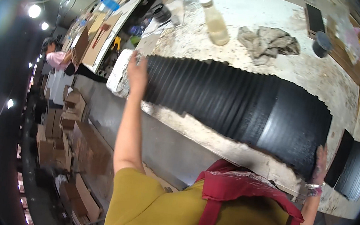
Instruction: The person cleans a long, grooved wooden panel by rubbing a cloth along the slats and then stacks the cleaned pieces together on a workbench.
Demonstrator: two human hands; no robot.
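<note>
A long row of overlapping black strips (217, 99) lies fanned out across the worktable, narrower at the left and wider at the right. My left hand (137, 75) lies at the left end of the row, fingers stretched out and apart, beside a white, stained block (119, 72). At the opposite end, my right hand (320, 165) rests with extended fingers against the edge of the last wide strips. Dark smudges mark that hand, and a bracelet circles its wrist. The undersides of the strips are hidden.
On the stained white table (188, 46) are a bottle of pale liquid (215, 23), a crumpled rag (269, 43) and a dark cup (322, 44). Another black stack (352, 172) sits at the right. Cardboard boxes (90, 148) stand on the left; a person (58, 58) is farther off.
</note>
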